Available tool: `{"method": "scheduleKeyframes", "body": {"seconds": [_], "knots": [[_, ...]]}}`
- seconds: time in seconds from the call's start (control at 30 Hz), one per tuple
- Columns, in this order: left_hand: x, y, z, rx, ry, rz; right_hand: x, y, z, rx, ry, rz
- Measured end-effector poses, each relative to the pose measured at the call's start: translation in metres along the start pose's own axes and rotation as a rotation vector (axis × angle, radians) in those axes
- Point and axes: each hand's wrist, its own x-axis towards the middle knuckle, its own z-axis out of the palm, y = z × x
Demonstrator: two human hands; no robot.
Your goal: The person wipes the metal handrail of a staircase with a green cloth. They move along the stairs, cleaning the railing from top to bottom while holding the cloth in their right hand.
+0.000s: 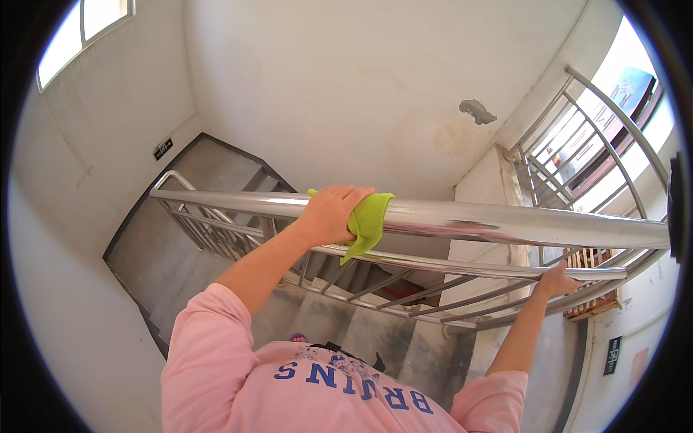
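A thick, shiny metal handrail (462,220) runs across the view, with a thinner rail (498,270) below it. My left hand (333,215) is closed over the top of the handrail, pressing a bright green cloth (369,222) against it. One corner of the cloth hangs down past the rail; a small bit shows beyond my knuckles. Further right and lower, my right hand (557,280) grips the thinner rail, its fingers mostly hidden behind the metal.
Slanted metal bars (426,292) fill the railing below. Grey concrete steps (375,328) descend to a landing (155,216) at left. Another railing (603,137) stands at upper right, near a bright opening. A wooden slatted object (593,307) lies beyond my right hand. White walls (325,86) surround the stairwell.
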Motion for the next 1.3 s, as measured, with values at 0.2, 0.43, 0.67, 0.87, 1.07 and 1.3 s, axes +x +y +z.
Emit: {"method": "scheduleKeyframes", "body": {"seconds": [0.2, 0.43, 0.67, 0.87, 1.07, 1.3], "knots": [[-0.02, -0.029, -0.014, 0.006, -0.071, -0.074, 0.007, 0.014, -0.001, -0.187, 0.114, -0.115], [-0.025, -0.046, -0.02, -0.058, -0.145, -0.095, -0.002, -0.002, 0.0, -0.175, 0.089, -0.121], [0.025, -0.012, -0.025, -0.299, -0.504, -0.085, 0.014, 0.026, -0.002, -0.165, 0.105, -0.149], [0.091, 0.016, 0.002, -0.524, -0.773, -0.079, -0.001, 0.005, -0.003, -0.129, 0.028, -0.009], [0.139, 0.04, 0.024, -0.737, -1.034, -0.261, -0.001, 0.004, -0.004, 0.009, -0.006, -0.057], [0.13, 0.039, 0.017, -0.734, -0.931, -0.225, -0.004, 0.001, -0.003, -0.031, 0.003, -0.02]]}}
